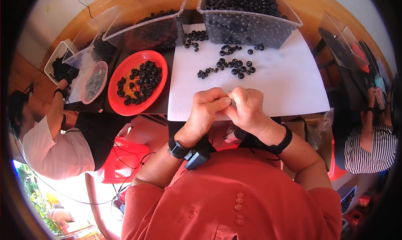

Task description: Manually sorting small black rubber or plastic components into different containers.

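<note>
My left hand (208, 108) and my right hand (247, 109) meet over the near edge of the white sheet (293, 85). Both are closed, with thumbs and forefingers pressed together around a small dark piece (233, 102); the fingers hide most of it, so its kind cannot be made out. Beyond my hands, a loose group of black round parts with holes (241, 69) lies on the sheet, with smaller black pieces (204, 73) at its left. More black parts (230, 50) lie farther back, beside the large clear bin.
A clear bin (251, 16) full of black parts stands at the back; another bin (146, 24) is left of it. A red-orange plate (162, 89) holds black parts. Left is a pink dish (86, 95) of small pieces. Co-workers sit left (54, 143) and right (368, 143).
</note>
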A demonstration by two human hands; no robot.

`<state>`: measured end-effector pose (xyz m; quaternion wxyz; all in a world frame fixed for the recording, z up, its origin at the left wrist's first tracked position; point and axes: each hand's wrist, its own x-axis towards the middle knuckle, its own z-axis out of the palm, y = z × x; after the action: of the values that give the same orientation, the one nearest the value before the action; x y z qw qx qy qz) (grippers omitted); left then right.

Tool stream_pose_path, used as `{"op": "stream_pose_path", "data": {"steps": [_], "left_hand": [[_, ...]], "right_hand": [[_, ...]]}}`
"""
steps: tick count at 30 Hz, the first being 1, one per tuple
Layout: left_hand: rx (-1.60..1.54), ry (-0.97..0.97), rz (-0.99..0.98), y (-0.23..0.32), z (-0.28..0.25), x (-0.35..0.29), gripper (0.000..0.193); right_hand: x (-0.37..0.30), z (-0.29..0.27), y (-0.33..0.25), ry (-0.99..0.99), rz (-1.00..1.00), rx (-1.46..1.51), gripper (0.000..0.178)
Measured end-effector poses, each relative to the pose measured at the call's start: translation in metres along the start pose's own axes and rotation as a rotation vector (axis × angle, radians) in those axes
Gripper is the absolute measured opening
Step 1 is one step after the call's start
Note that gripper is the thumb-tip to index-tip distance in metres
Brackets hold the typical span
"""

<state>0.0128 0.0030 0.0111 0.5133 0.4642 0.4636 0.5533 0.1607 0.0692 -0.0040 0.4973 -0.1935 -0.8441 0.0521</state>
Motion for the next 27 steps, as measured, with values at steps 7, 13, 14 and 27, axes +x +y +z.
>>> {"op": "stream_pose_path", "data": {"steps": [7,13,14,27], "left_hand": [[0.073,0.004,-0.055,0.001,-0.003,0.000,0.012],[0.685,0.250,0.462,0.006,0.002,-0.011,0.010],[0.651,0.231,0.494,0.007,-0.001,-0.008,0.012],[0.743,-0.006,0.500,0.004,-0.009,0.000,0.013]], "right_hand": [[0.005,-0.007,-0.003,-0.070,0.101,0.038,0.034],[0.029,-0.034,-0.015,-0.600,0.285,-0.105,0.020],[0.030,-0.032,-0.012,-0.600,0.287,-0.105,0.020],[0.062,-0.029,0.003,-0.917,0.515,0.075,0.015]]}}
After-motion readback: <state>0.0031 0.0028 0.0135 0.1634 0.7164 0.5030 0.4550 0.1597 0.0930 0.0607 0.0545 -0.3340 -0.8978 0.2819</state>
